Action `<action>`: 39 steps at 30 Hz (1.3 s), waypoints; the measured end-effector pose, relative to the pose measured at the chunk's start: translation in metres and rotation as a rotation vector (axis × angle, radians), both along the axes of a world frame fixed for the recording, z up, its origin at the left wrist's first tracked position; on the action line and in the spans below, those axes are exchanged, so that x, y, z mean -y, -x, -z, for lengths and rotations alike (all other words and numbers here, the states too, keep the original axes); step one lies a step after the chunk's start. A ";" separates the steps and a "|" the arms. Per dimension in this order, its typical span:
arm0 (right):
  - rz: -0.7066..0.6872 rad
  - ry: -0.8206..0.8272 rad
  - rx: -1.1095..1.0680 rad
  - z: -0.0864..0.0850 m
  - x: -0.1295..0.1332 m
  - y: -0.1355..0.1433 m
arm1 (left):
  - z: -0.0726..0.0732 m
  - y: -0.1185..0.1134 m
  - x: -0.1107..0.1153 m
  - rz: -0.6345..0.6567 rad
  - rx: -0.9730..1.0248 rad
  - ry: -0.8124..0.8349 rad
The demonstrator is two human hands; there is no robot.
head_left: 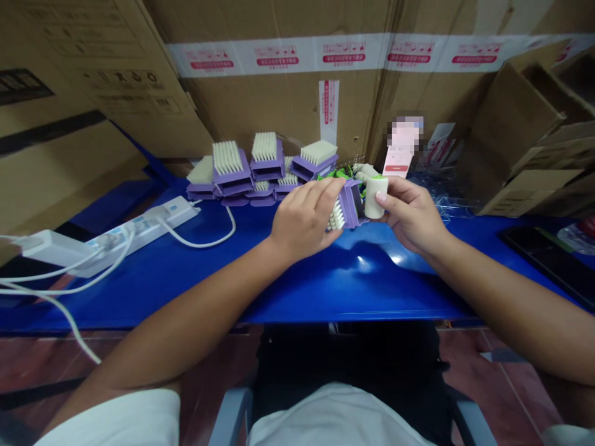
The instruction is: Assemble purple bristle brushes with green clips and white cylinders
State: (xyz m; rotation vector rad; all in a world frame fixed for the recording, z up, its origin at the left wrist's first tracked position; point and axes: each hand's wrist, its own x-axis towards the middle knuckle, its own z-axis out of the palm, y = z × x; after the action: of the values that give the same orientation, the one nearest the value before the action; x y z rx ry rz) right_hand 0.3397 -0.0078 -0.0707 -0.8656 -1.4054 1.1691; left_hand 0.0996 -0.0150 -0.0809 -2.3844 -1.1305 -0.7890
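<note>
My left hand [304, 220] is wrapped round a purple brush head [352, 203], whose pale bristles face my palm and whose hollow side faces right. Just to the right, my right hand [413, 214] pinches a cream cylinder [376, 197] with a green top between thumb and fingers. The cylinder is upright, close to the brush head's open side; whether they touch is hard to tell. Several purple brush heads [232, 171] with cream bristles are stacked behind my left hand. Green parts [343, 173] and pale cylinders [365, 169] lie behind my hands, partly hidden.
A white power strip [139, 232] with cables is on the left of the blue table [297, 291]. A lit phone [400, 148] leans against cardboard at the back. Clear plastic [446, 192] and a dark phone [548, 260] are on the right. Cardboard boxes [525, 136] stand behind.
</note>
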 end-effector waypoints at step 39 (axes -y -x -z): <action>0.110 -0.664 0.121 0.004 0.002 -0.011 | 0.011 0.005 -0.014 0.134 0.120 -0.169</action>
State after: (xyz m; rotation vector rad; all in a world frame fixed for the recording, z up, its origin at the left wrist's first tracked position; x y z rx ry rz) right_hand 0.3510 -0.0102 -0.0751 -0.5301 -1.6769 0.5069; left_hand 0.0945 -0.0010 -0.0920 -2.3145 -0.9151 -1.0423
